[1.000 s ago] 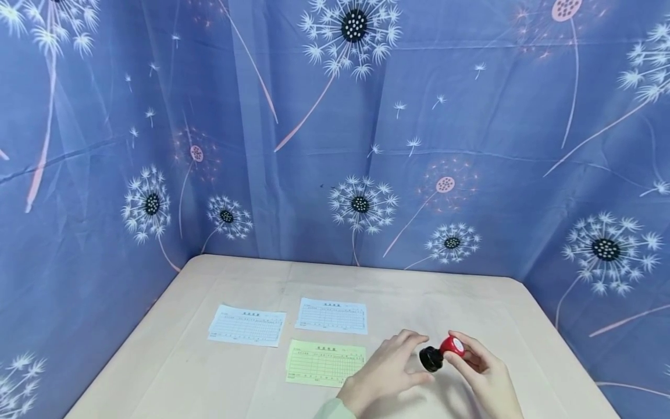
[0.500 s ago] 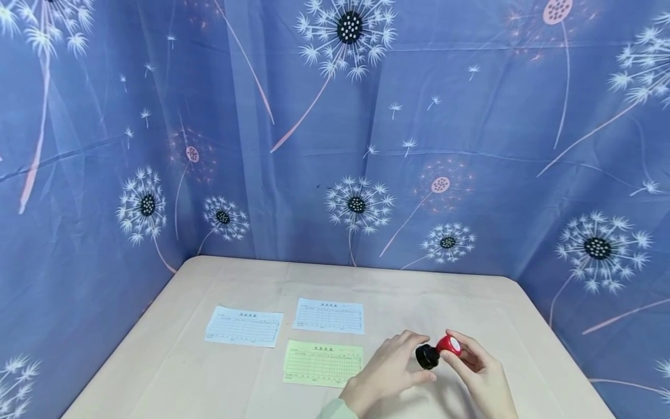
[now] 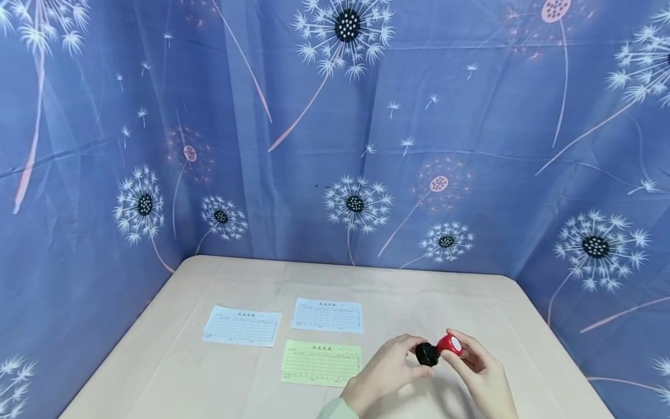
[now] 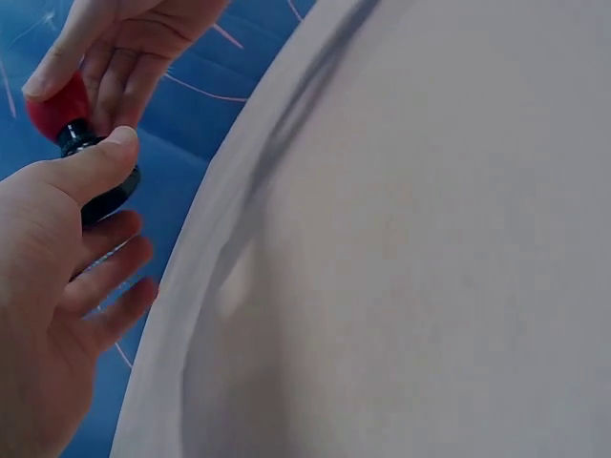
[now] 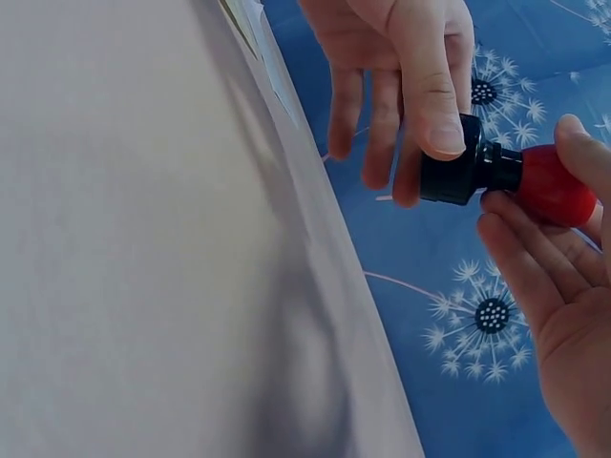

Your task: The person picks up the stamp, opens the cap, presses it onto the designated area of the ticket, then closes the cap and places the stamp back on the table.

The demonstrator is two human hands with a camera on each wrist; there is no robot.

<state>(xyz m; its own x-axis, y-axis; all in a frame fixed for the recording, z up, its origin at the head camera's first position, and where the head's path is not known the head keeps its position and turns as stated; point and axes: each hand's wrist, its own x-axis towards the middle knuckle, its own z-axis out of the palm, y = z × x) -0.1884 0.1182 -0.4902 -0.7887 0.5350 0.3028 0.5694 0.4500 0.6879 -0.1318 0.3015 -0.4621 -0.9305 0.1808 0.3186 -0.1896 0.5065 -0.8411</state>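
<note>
A round stamp with a red handle (image 3: 448,344) and a black base end (image 3: 426,354) is held above the right front of the table, tilted on its side. My right hand (image 3: 484,375) grips the red handle between thumb and fingers. My left hand (image 3: 384,369) pinches the black end, its thumb lying on it in the left wrist view, where the black part (image 4: 110,198) is partly covered. Seen from the right wrist, the left index finger is behind the black end (image 5: 456,176) and the other left fingers hang loosely. The stamp's printing face is hidden.
A green form slip (image 3: 320,364) lies on the table (image 3: 209,384) just left of my left hand. Two light blue form slips lie beyond, one at the back (image 3: 327,315) and one farther left (image 3: 242,326). A blue dandelion-print curtain (image 3: 293,203) surrounds the table.
My left thumb and fingers have come in onto the stamp's black end, which earlier stood between them with a gap. The right hand keeps its grip. The head view has shifted slightly.
</note>
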